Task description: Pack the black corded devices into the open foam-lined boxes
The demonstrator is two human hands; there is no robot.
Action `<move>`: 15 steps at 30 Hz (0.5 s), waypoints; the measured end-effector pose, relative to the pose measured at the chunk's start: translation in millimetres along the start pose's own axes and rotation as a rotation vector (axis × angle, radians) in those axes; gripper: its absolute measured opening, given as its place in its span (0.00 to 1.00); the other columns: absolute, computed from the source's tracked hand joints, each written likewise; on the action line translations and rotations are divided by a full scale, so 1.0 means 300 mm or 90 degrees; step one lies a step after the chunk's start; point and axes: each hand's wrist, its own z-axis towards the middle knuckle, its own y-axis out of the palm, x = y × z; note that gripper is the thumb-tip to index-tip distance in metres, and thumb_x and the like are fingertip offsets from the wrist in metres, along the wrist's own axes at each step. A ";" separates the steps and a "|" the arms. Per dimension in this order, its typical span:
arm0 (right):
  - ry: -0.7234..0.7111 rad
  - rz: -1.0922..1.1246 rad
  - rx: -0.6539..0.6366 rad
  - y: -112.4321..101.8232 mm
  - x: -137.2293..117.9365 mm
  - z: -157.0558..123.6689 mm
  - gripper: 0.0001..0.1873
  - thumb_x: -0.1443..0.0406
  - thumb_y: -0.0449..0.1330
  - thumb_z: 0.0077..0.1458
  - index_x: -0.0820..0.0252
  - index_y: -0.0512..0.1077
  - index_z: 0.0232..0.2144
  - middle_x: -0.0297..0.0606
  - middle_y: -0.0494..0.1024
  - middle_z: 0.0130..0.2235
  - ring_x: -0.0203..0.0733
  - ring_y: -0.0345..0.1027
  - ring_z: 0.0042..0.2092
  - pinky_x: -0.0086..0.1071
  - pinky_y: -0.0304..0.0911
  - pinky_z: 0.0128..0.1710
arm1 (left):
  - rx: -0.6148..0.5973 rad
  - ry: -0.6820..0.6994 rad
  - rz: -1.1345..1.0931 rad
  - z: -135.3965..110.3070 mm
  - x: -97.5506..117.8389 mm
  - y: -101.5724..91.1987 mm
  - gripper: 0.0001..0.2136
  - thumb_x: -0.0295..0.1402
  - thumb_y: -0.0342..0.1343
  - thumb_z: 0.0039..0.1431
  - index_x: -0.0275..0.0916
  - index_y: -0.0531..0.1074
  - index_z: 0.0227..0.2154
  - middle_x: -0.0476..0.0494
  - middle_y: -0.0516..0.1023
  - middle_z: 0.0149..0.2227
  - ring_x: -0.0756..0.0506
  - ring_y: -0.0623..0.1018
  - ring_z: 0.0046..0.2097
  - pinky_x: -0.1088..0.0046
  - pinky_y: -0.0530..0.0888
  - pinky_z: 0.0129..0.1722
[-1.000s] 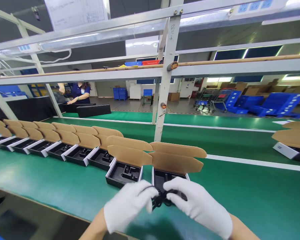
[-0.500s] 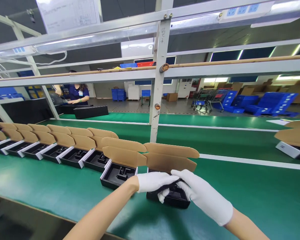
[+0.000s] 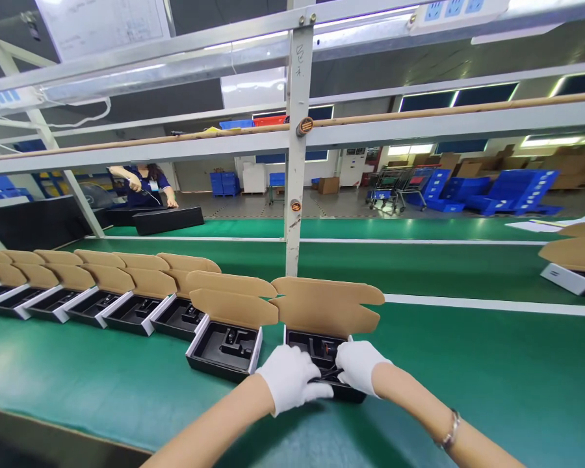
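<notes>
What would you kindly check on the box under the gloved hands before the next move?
1. Gloves: the left hand and right hand are both gloved in white: ok.
2. Lid: the kraft lid of the box stands open behind the black tray: ok.
3. Cord: the thin black cord lies between the hands, but whether either grips it: cannot tell.
4. Seating: whether the part in the tray sits fully in its recess, with the hands partly hiding it: cannot tell.
5. Next box: its black insert holds a black part in its recess: ok.
</notes>
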 end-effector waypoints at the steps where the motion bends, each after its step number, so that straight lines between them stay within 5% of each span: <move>1: -0.004 0.010 0.007 -0.005 -0.004 -0.004 0.08 0.69 0.60 0.53 0.62 0.81 0.33 0.48 0.81 0.37 0.54 0.77 0.37 0.38 0.67 0.34 | 0.003 0.009 0.019 -0.008 0.002 0.023 0.21 0.48 0.50 0.63 0.33 0.76 0.41 0.31 0.78 0.39 0.32 0.77 0.42 0.54 0.70 0.43; 5: -0.049 0.051 0.132 0.037 -0.061 -0.040 0.10 0.62 0.59 0.58 0.57 0.78 0.39 0.43 0.80 0.38 0.51 0.75 0.38 0.37 0.66 0.33 | 0.040 0.034 0.069 -0.007 0.011 0.068 0.15 0.43 0.53 0.62 0.34 0.74 0.39 0.35 0.78 0.34 0.35 0.77 0.37 0.57 0.71 0.40; 9: -0.035 0.018 0.200 0.171 -0.054 -0.090 0.05 0.68 0.63 0.50 0.58 0.76 0.32 0.40 0.78 0.32 0.48 0.74 0.34 0.37 0.67 0.34 | 0.108 0.092 0.079 -0.062 0.007 0.002 0.13 0.41 0.53 0.63 0.39 0.73 0.43 0.38 0.78 0.44 0.38 0.76 0.46 0.59 0.69 0.52; 12: 0.021 0.032 0.201 0.231 0.098 -0.107 0.10 0.70 0.62 0.50 0.57 0.78 0.37 0.40 0.78 0.36 0.48 0.74 0.36 0.39 0.68 0.37 | 0.223 0.056 0.114 -0.219 -0.089 -0.048 0.18 0.47 0.54 0.62 0.43 0.71 0.49 0.40 0.77 0.50 0.39 0.75 0.50 0.58 0.67 0.56; 15: 0.079 0.007 0.168 0.209 0.313 -0.054 0.11 0.71 0.62 0.50 0.59 0.80 0.37 0.44 0.78 0.37 0.52 0.74 0.40 0.44 0.67 0.43 | 0.374 -0.052 0.284 -0.405 -0.279 -0.026 0.28 0.55 0.58 0.55 0.44 0.71 0.53 0.38 0.75 0.56 0.35 0.73 0.55 0.54 0.68 0.56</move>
